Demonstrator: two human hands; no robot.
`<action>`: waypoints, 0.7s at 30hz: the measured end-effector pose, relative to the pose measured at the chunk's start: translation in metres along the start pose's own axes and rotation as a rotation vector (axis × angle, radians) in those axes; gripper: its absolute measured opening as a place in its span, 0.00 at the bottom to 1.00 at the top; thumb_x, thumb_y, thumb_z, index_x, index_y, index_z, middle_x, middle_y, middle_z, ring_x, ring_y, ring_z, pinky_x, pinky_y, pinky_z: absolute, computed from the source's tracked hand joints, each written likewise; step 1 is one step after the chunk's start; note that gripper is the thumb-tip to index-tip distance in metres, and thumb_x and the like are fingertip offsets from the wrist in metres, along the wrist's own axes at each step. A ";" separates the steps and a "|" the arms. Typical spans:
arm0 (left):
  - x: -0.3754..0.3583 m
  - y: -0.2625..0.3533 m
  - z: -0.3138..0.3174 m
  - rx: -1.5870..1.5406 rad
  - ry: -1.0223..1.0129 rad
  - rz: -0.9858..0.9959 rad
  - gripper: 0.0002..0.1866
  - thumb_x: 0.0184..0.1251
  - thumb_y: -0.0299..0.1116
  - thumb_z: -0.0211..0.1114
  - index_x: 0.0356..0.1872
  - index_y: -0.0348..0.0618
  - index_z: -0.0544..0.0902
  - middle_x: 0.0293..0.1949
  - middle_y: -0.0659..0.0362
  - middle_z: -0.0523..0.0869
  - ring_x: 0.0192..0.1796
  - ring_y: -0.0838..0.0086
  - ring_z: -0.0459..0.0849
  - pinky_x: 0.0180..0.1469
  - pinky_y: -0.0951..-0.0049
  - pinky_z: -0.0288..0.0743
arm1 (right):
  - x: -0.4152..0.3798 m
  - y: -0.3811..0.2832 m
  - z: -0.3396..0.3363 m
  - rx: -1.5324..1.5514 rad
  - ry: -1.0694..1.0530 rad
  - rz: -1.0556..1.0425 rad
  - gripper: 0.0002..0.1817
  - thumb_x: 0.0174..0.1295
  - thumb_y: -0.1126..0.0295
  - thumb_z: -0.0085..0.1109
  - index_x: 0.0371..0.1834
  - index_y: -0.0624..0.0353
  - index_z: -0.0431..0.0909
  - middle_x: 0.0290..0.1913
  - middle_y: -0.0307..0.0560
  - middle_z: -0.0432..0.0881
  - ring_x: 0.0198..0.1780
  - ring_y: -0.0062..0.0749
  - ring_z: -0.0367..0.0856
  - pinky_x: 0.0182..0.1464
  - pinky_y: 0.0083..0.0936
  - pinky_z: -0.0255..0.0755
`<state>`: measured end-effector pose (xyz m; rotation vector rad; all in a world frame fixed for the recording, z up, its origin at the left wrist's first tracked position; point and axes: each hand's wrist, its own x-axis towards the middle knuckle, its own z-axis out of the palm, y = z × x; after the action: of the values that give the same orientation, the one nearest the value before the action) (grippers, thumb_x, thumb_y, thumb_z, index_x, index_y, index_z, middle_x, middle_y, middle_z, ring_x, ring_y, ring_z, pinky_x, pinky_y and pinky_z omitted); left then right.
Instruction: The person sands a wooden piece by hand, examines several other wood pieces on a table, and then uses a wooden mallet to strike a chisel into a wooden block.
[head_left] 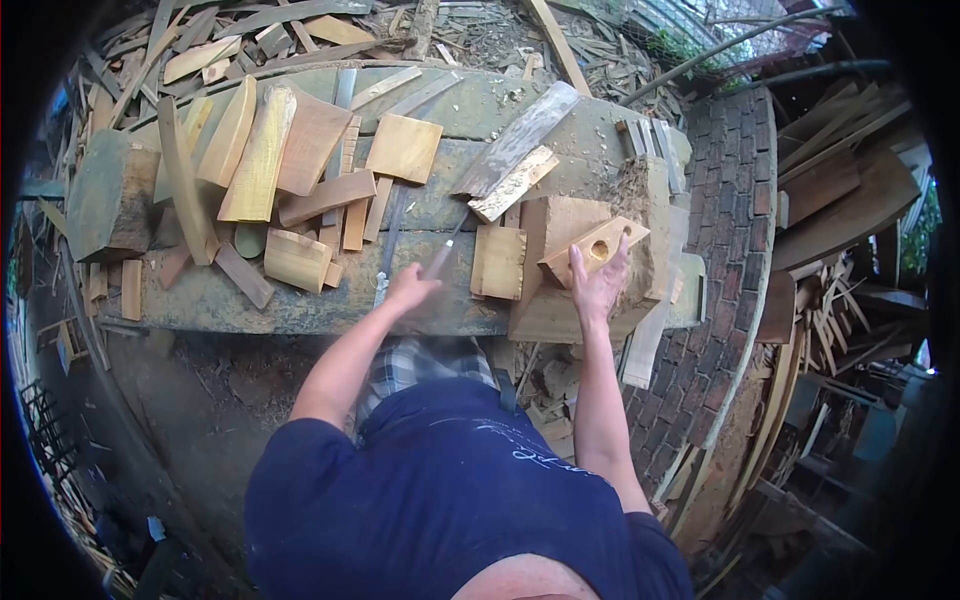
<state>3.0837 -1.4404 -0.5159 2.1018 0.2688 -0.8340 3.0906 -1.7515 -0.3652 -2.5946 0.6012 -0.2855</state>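
My right hand grips a pale wooden block with a round hollow and a smaller hole in it. The thumb lies on one side and the fingers on the other. This piece rests on a large, thick wood block at the right of the bench. At the bench's front middle, my left hand is closed at the end of a chisel's handle, slightly blurred. The chisel's thin dark shaft points away, towards a rough piece of wood. A small upright block stands between my hands.
Wood offcuts, among them a yellowish one and a square one, cover the left of the worn bench. A heavy block stands at its left end. A brick strip runs along the right. Scrap wood lies beyond.
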 end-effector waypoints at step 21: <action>-0.104 0.004 -0.002 -0.054 0.001 -0.140 0.34 0.56 0.52 0.67 0.53 0.29 0.77 0.51 0.39 0.82 0.55 0.51 0.82 0.56 0.57 0.75 | 0.042 0.019 0.036 -0.193 -0.127 -0.024 0.52 0.48 0.56 0.65 0.78 0.41 0.45 0.54 0.83 0.64 0.57 0.74 0.63 0.65 0.60 0.53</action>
<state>3.0080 -1.4310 -0.4454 2.0509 0.4390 -0.8975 3.1312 -1.7715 -0.4013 -2.7807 0.5775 -0.0727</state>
